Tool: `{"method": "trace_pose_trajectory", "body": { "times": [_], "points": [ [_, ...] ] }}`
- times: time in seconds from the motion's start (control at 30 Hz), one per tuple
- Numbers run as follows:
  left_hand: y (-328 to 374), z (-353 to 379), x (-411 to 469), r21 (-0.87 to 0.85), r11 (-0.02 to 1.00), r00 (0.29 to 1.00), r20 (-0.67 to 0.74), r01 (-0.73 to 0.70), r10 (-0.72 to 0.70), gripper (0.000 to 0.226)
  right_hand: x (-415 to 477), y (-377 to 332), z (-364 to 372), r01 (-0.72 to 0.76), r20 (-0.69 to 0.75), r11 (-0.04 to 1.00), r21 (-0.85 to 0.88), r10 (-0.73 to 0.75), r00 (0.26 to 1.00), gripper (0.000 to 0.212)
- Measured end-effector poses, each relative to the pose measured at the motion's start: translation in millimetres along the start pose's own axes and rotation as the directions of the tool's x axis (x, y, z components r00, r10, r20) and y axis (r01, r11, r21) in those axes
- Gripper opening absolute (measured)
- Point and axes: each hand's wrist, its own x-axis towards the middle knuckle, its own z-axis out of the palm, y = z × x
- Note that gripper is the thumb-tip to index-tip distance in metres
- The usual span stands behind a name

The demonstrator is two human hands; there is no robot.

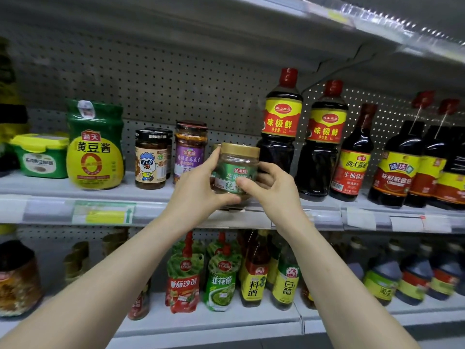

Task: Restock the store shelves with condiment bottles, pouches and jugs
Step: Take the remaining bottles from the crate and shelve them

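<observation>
A sesame paste jar with a tan lid and a green label is at the front edge of the upper shelf, between a purple-labelled chilli jar and a tall soy sauce bottle. My left hand grips the jar's left side and bottom. On the jar's right side my right hand holds it, thumb across the label. Whether the jar rests on the shelf or hangs just above it, I cannot tell.
Left on the upper shelf stand a cartoon-labelled jar, a green and yellow bean paste pouch and a green tub. Several dark sauce bottles fill the right. The lower shelf holds spouted pouches and bottles.
</observation>
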Motion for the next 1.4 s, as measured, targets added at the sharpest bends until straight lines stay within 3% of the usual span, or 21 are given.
{"method": "trace_pose_trajectory", "body": {
  "times": [0.2, 0.53, 0.67, 1.0, 1.1, 1.23, 1.4],
  "points": [
    [-6.3, 1.9, 6.8, 0.059, 0.998, 0.999, 0.009, 0.03, -0.03, 0.109, 6.8, 5.2, 6.1, 0.009, 0.015, 0.998, -0.058, -0.008, 1.0, 0.036],
    [-9.9, 3.5, 17.0, 0.16, 0.983, 0.993, 0.056, 0.089, -0.099, 0.109, 17.4, 7.3, 19.8, -0.02, -0.01, 0.989, -0.146, 0.019, 1.0, 0.046],
    [-11.7, 3.2, 16.3, 0.086, 0.992, 0.992, 0.076, 0.095, -0.101, 0.1, 17.8, 9.6, 21.7, 0.017, -0.024, 0.972, -0.236, -0.023, 0.999, 0.049],
    [-14.0, 9.4, 8.9, 0.154, 0.986, 0.998, -0.018, 0.061, -0.059, 0.087, 9.9, 16.5, 23.0, 0.068, -0.045, 0.939, -0.337, -0.089, 0.995, 0.05],
    [-14.7, 4.9, 1.7, 0.193, 0.981, 0.992, -0.125, -0.009, 0.033, 0.071, 1.1, 16.9, 19.5, 0.181, -0.085, 0.881, -0.437, -0.241, 0.967, 0.054],
    [-11.7, 4.8, -2.1, 0.242, 0.967, 0.97, -0.202, -0.081, 0.132, 0.055, -6.5, 12.8, 16.5, 0.322, -0.083, 0.718, -0.617, -0.466, 0.881, 0.057],
    [-7.3, 8.9, 2.0, 0.243, 0.966, 0.972, -0.194, -0.086, 0.135, 0.053, -3.1, 10.4, 18.2, 0.315, 0.013, 0.658, -0.683, -0.421, 0.907, 0.063]
  ]
}}
